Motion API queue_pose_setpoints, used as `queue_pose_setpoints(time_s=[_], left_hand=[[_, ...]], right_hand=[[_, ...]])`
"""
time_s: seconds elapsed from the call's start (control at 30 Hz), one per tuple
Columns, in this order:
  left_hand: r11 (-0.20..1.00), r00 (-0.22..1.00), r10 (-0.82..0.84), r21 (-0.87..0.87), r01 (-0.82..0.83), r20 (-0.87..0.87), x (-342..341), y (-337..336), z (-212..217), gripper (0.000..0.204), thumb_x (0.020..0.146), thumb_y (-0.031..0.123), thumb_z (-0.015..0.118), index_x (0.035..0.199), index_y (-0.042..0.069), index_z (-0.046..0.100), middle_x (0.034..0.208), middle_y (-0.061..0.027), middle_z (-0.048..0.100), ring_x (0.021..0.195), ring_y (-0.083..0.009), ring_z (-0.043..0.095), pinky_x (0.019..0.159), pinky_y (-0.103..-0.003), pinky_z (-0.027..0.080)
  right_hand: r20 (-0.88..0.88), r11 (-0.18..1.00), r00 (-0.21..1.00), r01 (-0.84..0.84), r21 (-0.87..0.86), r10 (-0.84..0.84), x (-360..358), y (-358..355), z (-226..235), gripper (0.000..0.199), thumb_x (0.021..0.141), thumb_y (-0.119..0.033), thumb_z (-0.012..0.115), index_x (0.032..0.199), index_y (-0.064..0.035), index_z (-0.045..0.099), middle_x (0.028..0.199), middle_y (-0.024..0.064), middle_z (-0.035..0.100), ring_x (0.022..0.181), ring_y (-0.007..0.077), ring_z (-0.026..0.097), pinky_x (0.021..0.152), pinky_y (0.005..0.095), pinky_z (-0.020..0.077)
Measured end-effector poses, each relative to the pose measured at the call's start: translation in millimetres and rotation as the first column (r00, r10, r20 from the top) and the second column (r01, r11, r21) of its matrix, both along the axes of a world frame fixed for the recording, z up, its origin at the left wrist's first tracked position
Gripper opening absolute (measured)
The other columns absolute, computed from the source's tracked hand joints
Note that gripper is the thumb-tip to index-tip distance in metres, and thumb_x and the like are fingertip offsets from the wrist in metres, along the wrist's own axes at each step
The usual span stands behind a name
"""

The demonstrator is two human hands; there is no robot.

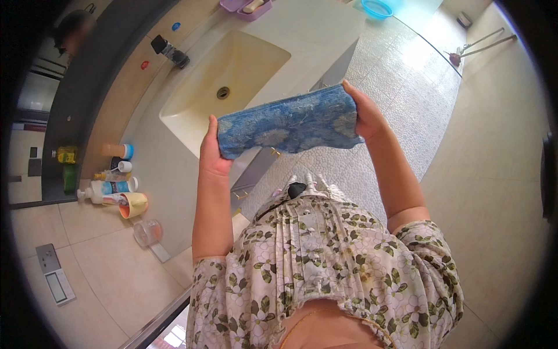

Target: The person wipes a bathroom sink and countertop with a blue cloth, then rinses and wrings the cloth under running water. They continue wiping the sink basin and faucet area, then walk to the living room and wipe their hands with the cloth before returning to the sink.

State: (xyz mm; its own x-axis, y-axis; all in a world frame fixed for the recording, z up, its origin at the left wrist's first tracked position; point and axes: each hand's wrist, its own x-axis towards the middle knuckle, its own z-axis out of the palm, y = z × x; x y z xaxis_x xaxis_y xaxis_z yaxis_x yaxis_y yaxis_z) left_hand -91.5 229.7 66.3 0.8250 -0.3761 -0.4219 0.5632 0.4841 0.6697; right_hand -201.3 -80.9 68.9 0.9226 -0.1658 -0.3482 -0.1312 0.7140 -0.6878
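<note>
Between my two hands stretches a blue towel (290, 122) with pale patterned patches, folded into a long flat band. My left hand (214, 150) grips its left end, thumb up along the edge and the fingers hidden behind. At the opposite end my right hand (367, 113) holds it the same way, thumb near the top corner. The towel is raised in front of me, tilted slightly up to the right, partly over the front edge of the washbasin counter. Beyond it lies a cream rectangular sink (256, 61) with a dark drain.
A black faucet (170, 52) stands behind the sink. Bottles (116, 186), an orange cup (133, 205) and a clear jar (148, 232) line the counter's left end. A purple soap box (249, 9) sits at the far end. A blue basin (378, 8) is beyond, above the pebble-patterned floor (401, 81).
</note>
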Motion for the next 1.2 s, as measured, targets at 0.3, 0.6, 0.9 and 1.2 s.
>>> queue_pose_setpoints(time_s=[0.3,0.6,0.9,1.2], left_hand=[[0.992,0.992,-0.119,0.039,0.117,0.037,-24,-11,4,0.026,0.092,0.033,0.054,0.101,0.009,0.057,0.097,-0.0051,0.063,0.087,-0.0183,0.061,0.077,-0.035,0.051],[0.938,0.94,-0.232,0.311,0.15,0.249,-59,-69,23,0.018,0.092,0.025,0.053,0.094,0.008,0.055,0.082,-0.0019,0.061,0.071,-0.0121,0.062,0.064,-0.029,0.054],[0.914,0.911,-0.276,0.378,0.151,0.305,-58,-71,17,0.017,0.092,0.024,0.053,0.093,0.007,0.055,0.08,-0.0031,0.062,0.07,-0.0119,0.062,0.064,-0.027,0.054],[0.946,0.93,-0.251,0.27,0.177,0.27,-63,-68,25,0.026,0.094,0.031,0.049,0.1,0.006,0.055,0.091,-0.0046,0.062,0.078,-0.0126,0.061,0.072,-0.029,0.051]], right_hand=[[-0.031,0.998,0.999,-0.039,0.051,0.04,5,4,-25,0.028,0.095,-0.029,0.048,0.105,-0.0047,0.056,0.095,0.0082,0.062,0.084,0.0184,0.061,0.077,0.0342,0.0519],[0.131,0.635,0.99,0.063,-0.77,0.06,4,86,0,0.016,0.088,-0.018,0.058,0.095,-0.0033,0.061,0.081,0.0055,0.063,0.072,0.0146,0.057,0.064,0.0287,0.0464],[0.169,0.406,0.985,0.141,-0.903,0.034,-5,101,12,0.014,0.084,-0.015,0.061,0.094,-0.0055,0.061,0.078,0.0143,0.062,0.071,0.03,0.061,0.065,0.0334,0.0484],[0.472,-0.027,0.86,0.486,-0.874,0.196,-6,109,12,0.026,0.072,-0.01,0.07,0.095,-0.01,0.058,0.082,0.0088,0.062,0.076,0.0304,0.059,0.065,0.0366,0.049]])
